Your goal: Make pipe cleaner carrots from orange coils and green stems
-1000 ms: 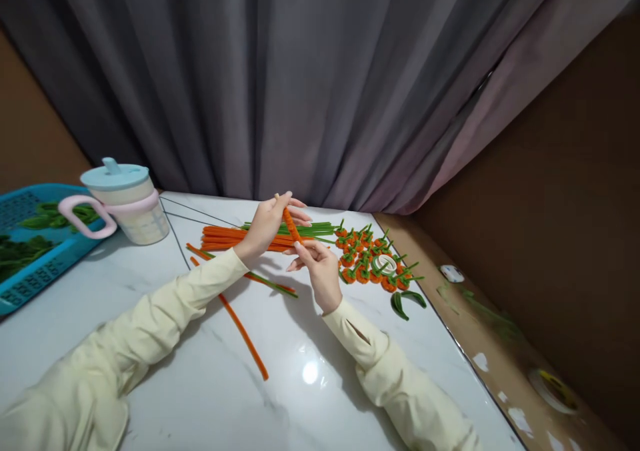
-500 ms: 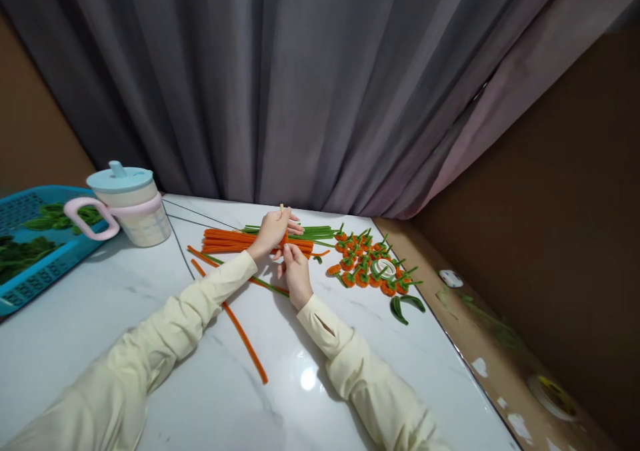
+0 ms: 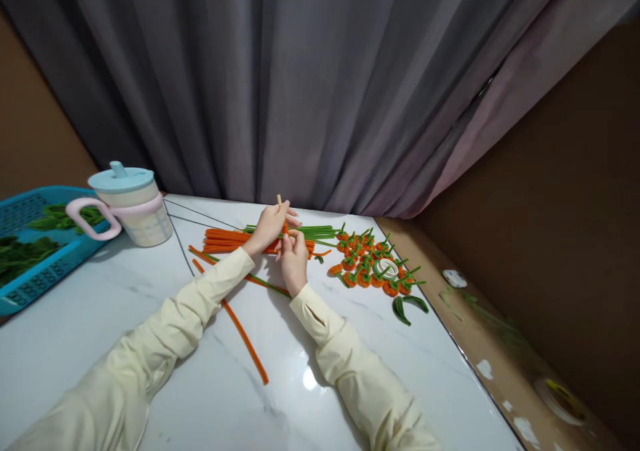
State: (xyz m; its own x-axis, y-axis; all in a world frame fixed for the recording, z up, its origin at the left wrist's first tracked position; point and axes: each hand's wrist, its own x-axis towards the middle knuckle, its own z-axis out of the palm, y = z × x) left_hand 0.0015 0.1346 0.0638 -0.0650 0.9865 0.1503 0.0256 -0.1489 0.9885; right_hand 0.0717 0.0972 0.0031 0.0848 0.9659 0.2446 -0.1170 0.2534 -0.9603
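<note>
My left hand [image 3: 271, 223] is closed around a thin pale stick [image 3: 279, 199], its top poking out above the fingers. Orange pipe cleaner [image 3: 285, 228] runs along the stick between my hands, apparently wound on it. My right hand [image 3: 294, 263], just below and to the right, pinches the lower part of that pipe cleaner. Behind and under the hands lie a bundle of orange pipe cleaners [image 3: 225, 240] and several green pipe cleaners [image 3: 320, 232]. Single orange [image 3: 245, 338] and green [image 3: 267, 285] strands rest nearer to me. The fingertips are partly hidden.
Right of my hands sit several small orange pipe-cleaner pieces with green stems [image 3: 364, 279], a white ring [image 3: 387, 268] and curved green pieces [image 3: 400, 312]. To the left stand a lidded cup [image 3: 145, 221] and a blue basket [image 3: 45, 281] holding green pieces. A grey curtain [image 3: 300, 91] hangs behind.
My right hand has moved slightly up and left, closer to the left hand. More of the stick shows above my left hand, which has shifted slightly up.
</note>
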